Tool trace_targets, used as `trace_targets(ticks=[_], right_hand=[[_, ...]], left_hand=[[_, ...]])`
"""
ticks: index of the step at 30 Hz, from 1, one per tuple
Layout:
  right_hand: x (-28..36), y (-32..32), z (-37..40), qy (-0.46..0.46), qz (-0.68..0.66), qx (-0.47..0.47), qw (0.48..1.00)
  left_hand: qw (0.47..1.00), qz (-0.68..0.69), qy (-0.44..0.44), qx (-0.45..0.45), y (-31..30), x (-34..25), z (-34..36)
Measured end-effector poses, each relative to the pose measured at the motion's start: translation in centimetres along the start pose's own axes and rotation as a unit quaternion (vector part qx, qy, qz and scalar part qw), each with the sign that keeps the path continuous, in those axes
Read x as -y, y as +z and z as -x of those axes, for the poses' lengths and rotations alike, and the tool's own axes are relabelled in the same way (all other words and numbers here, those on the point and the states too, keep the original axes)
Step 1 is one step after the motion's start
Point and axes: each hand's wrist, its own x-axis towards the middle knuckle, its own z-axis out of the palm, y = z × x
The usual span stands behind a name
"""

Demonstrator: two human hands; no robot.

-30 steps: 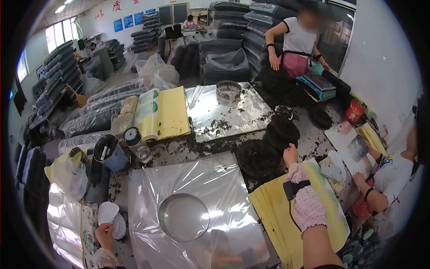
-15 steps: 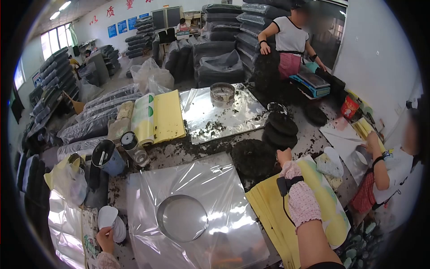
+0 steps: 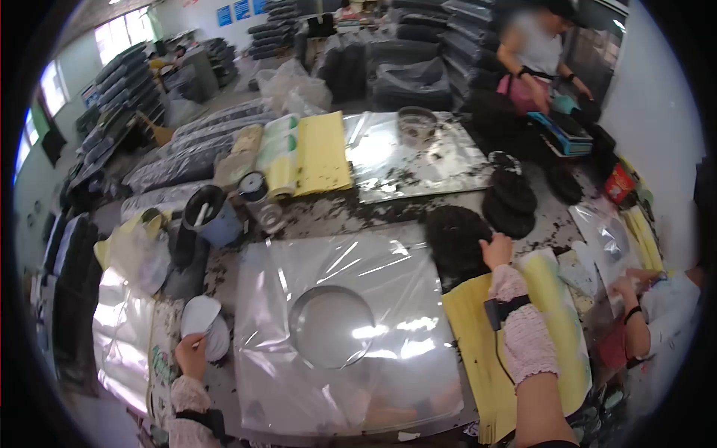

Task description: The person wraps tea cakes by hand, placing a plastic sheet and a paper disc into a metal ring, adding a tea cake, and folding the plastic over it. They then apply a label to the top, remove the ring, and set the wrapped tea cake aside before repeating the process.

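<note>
My left hand (image 3: pixel 192 355) pinches the near edge of a white paper disc (image 3: pixel 200 313), lifted slightly over more white discs (image 3: pixel 217 340) at the left. On the right, my right hand (image 3: pixel 497 252) has its fingers on the right edge of a dark, crumbly round cake (image 3: pixel 457 237), which looks like dried seaweed. Between my hands, a thin metal ring (image 3: pixel 297 328) lies on a stack of clear plastic sheets (image 3: pixel 261 399). Yellow printed wrappers (image 3: pixel 478 321) are under my right forearm.
Further dark cakes (image 3: pixel 511 201) lie behind my right hand. A silver board (image 3: pixel 418 175) bears another ring (image 3: pixel 417 123). A blue cup (image 3: pixel 213 224) and a jar (image 3: pixel 261 201) stand at the left. Two people work at the right, one beside a scale (image 3: pixel 567 138).
The view has shifted, so the table appears further right and higher. Both my hands stay at the same things. The far person's hand has moved from the dark heap toward the scale.
</note>
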Motion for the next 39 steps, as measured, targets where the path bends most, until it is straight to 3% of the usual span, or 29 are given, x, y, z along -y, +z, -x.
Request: trace_targets(ticks=[1,2,5,6,8,11,12,14,16,18,21,28,29,32,35,37,39], right_hand=[[-4.5,-0.8,-2.2,-0.001,-0.025,0.047,0.999],[-6.6,1.1,-3.0,0.006,-0.079,-0.008,0.997],[-7.2,0.1,-3.3,0.043,-0.245,-0.025,0.968],[-7.8,0.5,-3.3,0.069,-0.328,-0.008,0.942],[-6.8,-1.2,-2.3,0.201,-0.518,0.061,0.829],[-6.7,-3.4,-0.7,0.208,-0.599,0.076,0.77],[-6.7,-4.1,-0.1,0.206,-0.636,0.067,0.741],[-6.7,-4.9,0.7,0.189,-0.652,0.08,0.73],[-2.2,-8.2,3.6,0.184,-0.69,0.07,0.697],[0.9,-9.7,6.0,0.149,-0.709,0.102,0.682],[4.7,-10.2,8.1,0.166,-0.743,0.082,0.643],[2.4,-10.6,6.7,0.196,-0.765,0.024,0.613],[1.7,-10.9,6.5,0.185,-0.756,0.014,0.627],[0.7,-12.7,6.6,0.155,-0.767,0.043,0.621],[6.8,-17.1,10.2,0.159,-0.772,0.112,0.605],[8.0,-16.0,12.6,0.158,-0.684,0.155,0.695],[9.7,-14.1,16.3,-0.009,-0.581,0.247,0.776]], left_hand=[[0.997,-0.018,0.071,0.006,2.4,-2.4,-1.0],[0.998,-0.007,0.064,0.005,2.4,-3.0,-0.9],[0.998,0.0,0.059,0.012,2.3,-4.1,-0.8],[0.998,0.003,0.063,0.014,2.4,-4.4,-0.7],[0.997,0.001,0.073,0.006,2.1,-4.3,-0.9],[0.997,0.001,0.071,0.001,2.6,-4.5,-0.5],[0.995,-0.057,0.078,0.003,2.7,-5.3,-0.4],[0.975,-0.055,0.209,-0.054,4.0,-11.7,0.8],[0.935,0.015,0.352,-0.035,6.1,-18.5,3.0],[0.899,0.034,0.422,0.113,9.2,-22.5,5.1],[0.879,-0.007,0.442,0.178,14.1,-22.3,7.1],[0.875,-0.002,0.473,0.105,13.1,-21.9,7.1],[0.876,0.0,0.474,0.094,13.0,-22.1,7.1],[0.876,-0.024,0.467,0.115,13.6,-21.5,7.3],[0.889,0.004,0.436,0.14,12.5,-22.3,7.5],[0.894,0.047,0.428,0.123,10.6,-23.5,7.2],[0.893,0.086,0.435,0.082,8.1,-24.4,6.3]])
